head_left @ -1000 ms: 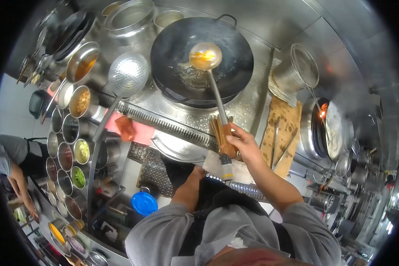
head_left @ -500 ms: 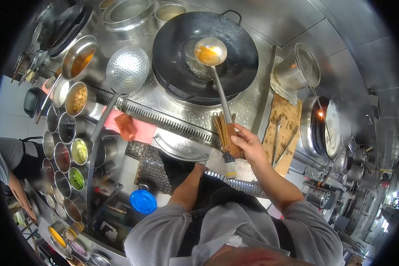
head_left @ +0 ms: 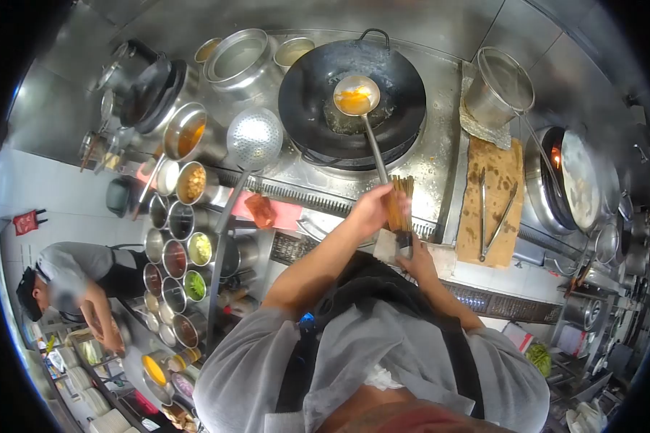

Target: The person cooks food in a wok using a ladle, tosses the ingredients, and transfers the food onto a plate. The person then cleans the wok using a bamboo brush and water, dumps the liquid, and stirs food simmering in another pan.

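A long ladle point(head_left: 375, 148) with a wooden grip reaches over the black wok point(head_left: 307, 119). Orange-yellow liquid point(head_left: 355, 99) lies in its bowl, above a wet, shiny patch in the wok. My left hand point(head_left: 373, 211) is closed around the ladle's grip. Lower down, at the counter's front edge, my right hand point(head_left: 416, 260) has its fingers curled by a dark piece below the grip; what they hold is unclear. A bundle of thin bamboo sticks point(head_left: 405, 189) stands beside the grip, partly hidden by it.
Left of the wok lies a perforated skimmer point(head_left: 255, 138). A red block point(head_left: 260, 211) sits on a pink cloth. Tongs point(head_left: 484, 224) rest on brown cardboard at right, below a steel pot point(head_left: 498, 83). Several ingredient tins point(head_left: 181, 220) and a co-worker point(head_left: 87, 274) are left.
My left hand has come up from the counter edge onto the ladle's grip. My right hand has left the grip and moved lower. The view has turned, showing more of the co-worker.
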Action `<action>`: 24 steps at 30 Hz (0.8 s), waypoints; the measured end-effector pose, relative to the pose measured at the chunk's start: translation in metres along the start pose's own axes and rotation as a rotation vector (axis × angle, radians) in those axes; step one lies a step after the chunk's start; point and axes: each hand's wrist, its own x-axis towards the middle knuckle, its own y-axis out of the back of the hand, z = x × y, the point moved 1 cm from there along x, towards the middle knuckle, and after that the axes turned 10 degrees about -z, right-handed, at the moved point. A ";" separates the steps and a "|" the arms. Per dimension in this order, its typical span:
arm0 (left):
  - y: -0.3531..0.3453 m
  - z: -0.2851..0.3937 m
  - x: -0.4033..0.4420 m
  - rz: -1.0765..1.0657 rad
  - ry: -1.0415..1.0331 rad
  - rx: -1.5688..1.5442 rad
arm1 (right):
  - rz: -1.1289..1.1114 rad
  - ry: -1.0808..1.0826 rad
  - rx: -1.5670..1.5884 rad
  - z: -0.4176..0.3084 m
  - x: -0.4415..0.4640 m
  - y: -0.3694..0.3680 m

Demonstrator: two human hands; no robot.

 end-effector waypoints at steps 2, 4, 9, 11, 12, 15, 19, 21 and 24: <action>0.023 0.006 0.033 0.075 -0.072 0.211 | 0.055 -0.088 0.111 -0.006 0.001 -0.001; 0.033 0.039 0.024 0.305 -0.114 0.430 | 0.023 -0.106 0.208 -0.011 -0.001 0.019; 0.039 0.128 -0.054 0.613 0.008 1.652 | -0.085 -0.167 1.008 0.030 -0.004 0.044; 0.054 0.135 -0.069 0.935 0.006 2.263 | -0.041 -0.120 1.098 0.020 -0.017 0.065; 0.052 0.137 -0.077 0.938 0.020 2.265 | 0.012 -0.082 1.183 0.016 -0.022 0.069; 0.022 0.155 -0.095 0.810 0.108 2.236 | 0.166 0.091 1.212 -0.008 -0.016 0.092; -0.002 0.199 -0.118 0.473 0.425 1.700 | 0.233 0.236 0.787 -0.055 0.041 0.150; -0.011 0.216 -0.121 0.229 0.359 2.238 | 0.325 0.333 0.312 -0.083 0.089 0.178; -0.024 0.219 -0.120 0.315 0.387 2.401 | 0.130 0.297 -0.418 -0.139 0.147 0.220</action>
